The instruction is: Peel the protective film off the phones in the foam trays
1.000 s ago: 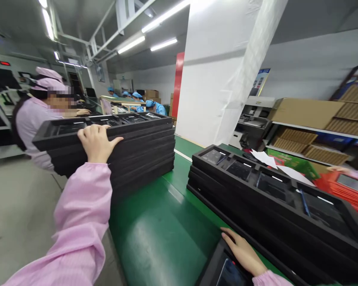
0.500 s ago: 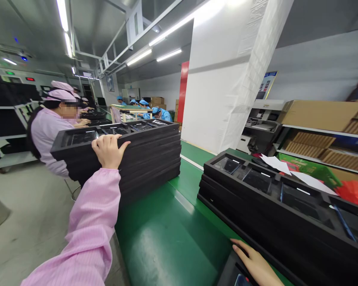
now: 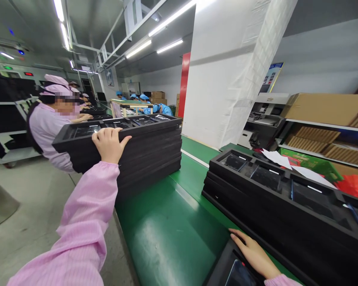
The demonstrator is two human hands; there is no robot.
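left fingers [image 3: 101, 135] on rim | matte black rectangular tray [image 3: 150, 128] | glossy green tabletop [image 3: 155, 230]

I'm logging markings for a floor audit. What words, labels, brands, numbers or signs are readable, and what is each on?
No text here can be read.
Blue-and-white poster, right: characters too small and blurred.
Red lit sign and green lit sign, far left: too small.
White strips in the right-hand black tray: labels or reflections, cannot tell; no legible print.
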